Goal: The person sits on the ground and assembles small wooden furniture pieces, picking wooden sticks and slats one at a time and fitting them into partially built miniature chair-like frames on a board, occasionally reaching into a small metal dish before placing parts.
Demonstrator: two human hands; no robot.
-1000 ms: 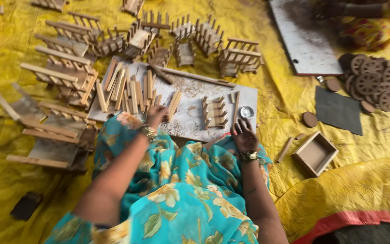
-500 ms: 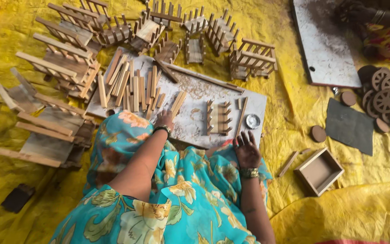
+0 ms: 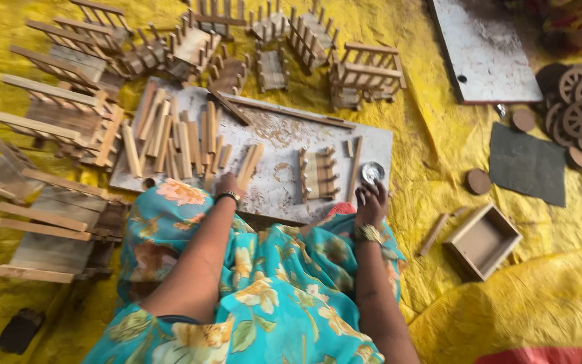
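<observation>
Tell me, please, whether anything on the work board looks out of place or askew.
One thin wooden strip lies diagonally across the board, while the sticks beside it lie roughly parallel. Nothing looks spilled or broken.

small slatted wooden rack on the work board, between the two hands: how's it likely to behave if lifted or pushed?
The slatted rack is short sticks across rails, so probably stiff and light. Thin joints may be fragile; whether they are set cannot be told. Lying flat on the work board, it should slide, not roll or tip. The right hand rests beside it, the left hand by loose sticks.
</observation>
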